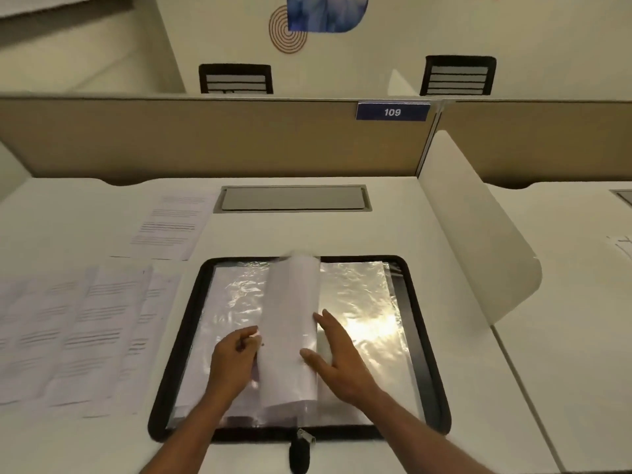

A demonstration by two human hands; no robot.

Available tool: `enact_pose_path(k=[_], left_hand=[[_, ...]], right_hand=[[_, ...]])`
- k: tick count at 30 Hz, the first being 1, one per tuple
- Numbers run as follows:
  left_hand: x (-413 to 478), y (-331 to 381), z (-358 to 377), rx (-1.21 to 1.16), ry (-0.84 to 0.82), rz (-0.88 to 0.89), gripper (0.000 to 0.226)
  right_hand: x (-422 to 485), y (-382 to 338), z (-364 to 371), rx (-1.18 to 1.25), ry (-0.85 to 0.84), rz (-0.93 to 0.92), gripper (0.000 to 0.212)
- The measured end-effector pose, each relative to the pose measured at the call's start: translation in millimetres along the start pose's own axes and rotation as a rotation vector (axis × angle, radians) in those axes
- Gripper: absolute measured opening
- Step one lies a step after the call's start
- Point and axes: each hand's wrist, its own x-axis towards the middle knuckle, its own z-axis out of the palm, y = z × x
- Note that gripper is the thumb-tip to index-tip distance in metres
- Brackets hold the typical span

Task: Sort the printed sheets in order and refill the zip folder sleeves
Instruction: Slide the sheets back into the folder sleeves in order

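Risks buckling the slick upright sleeve [294, 302] in the folder [420, 336], pinched edgewise by the left hand [236, 357], merely propped by the spread right hand [337, 357].

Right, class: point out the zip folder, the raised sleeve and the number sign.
zip folder [415, 336]: head view, its black right rim.
raised sleeve [294, 319]: head view, middle of its face.
number sign [392, 112]: head view, on the digits.

Glossy crinkled plastic sleeves [362, 302], matt paper sheets [89, 323], smooth desk [393, 227], perhaps laminate
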Motion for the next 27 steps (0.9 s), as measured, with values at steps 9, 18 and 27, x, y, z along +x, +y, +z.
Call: enact_pose_path(k=[9, 18, 27], left_hand=[[-31, -13, -54, -0.005, 0.196, -0.047, 0.029], [-26, -32, -95, 0.175, 0.204, 0.039, 0.033], [-11, -65, -114, 0.592, 0.020, 0.361, 0.045]], right_hand=[[4, -24, 50, -0.102, -0.169, -0.125, 0.084], [11, -26, 87, -0.361, -0.093, -0.074, 0.082], [15, -40, 139, -0.575, 0.026, 0.039, 0.098]])
